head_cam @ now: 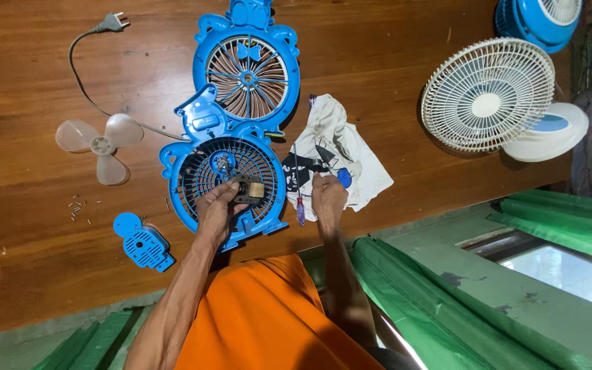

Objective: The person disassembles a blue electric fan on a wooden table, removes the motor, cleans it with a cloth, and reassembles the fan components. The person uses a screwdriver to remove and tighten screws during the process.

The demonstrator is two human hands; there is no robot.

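Polished brown wooden tabletop (378, 41) filled most of the view, with green sheeting along its near edge. Near the middle lay a blue plastic fan housing with a round ribbed grille (224, 181), and touching its far side lay a second blue plastic fan grille with a bow-shaped centre (248, 75). The left hand (217, 205) rested on the blue housing, its fingers (231, 188) curled around a small metal fan motor block (249, 190) that sat on the grille. The right hand (328, 199) lay on a crumpled white cloth (351, 147) just beside the housing, fingers bent down onto the fabric; whether they pinched anything could not be told. A thin screwdriver with a red and blue handle (299, 199) lay between the two hands. Left of the housing sat a translucent three-blade propeller (101, 145), a grey power cord with plug (87, 48), scattered small screws (79, 207) and a small blue plastic cover (144, 243). A white wire fan guard (488, 92) rested well apart on the right.
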